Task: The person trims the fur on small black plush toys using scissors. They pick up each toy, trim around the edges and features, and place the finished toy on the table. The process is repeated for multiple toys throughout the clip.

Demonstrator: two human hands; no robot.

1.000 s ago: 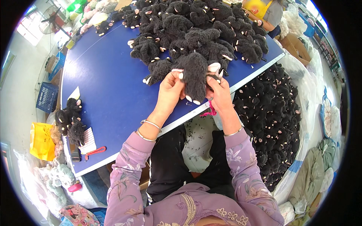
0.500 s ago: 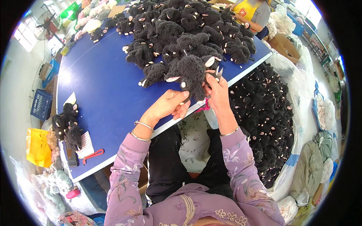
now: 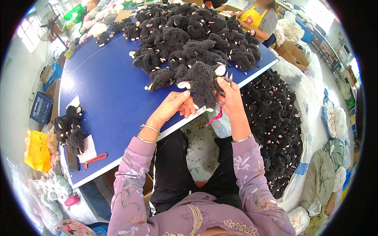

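Observation:
A black fluffy plush toy point(image 3: 202, 80) with pale pink-white ears is held up at the table's near edge. My right hand point(image 3: 230, 96) grips its right side, thumb on top. The same hand also holds small metal scissors point(image 3: 228, 78), blades pointing up past the thumb; a twisted pink cord point(image 3: 215, 116) hangs below that hand. My left hand point(image 3: 176, 105) is at the toy's left side, thumb and fingers apart, the thumb close to the plush; whether it touches cannot be made out. A heap of similar black plush toys point(image 3: 177, 37) lies just beyond.
The blue table point(image 3: 106, 84) has a pale edge. At its left end lie more black toys point(image 3: 70, 128), a dotted card point(image 3: 88, 148) and a red-handled tool point(image 3: 95, 159). To the right, a large plastic-lined container holds many black toys point(image 3: 273, 133). A person in a yellow apron point(image 3: 254, 17) is at the far side.
The left fingers have loosened from the toy's lower part and opened. The toy has turned a little, showing more of both ears and a foot. The pink cord hangs more visibly.

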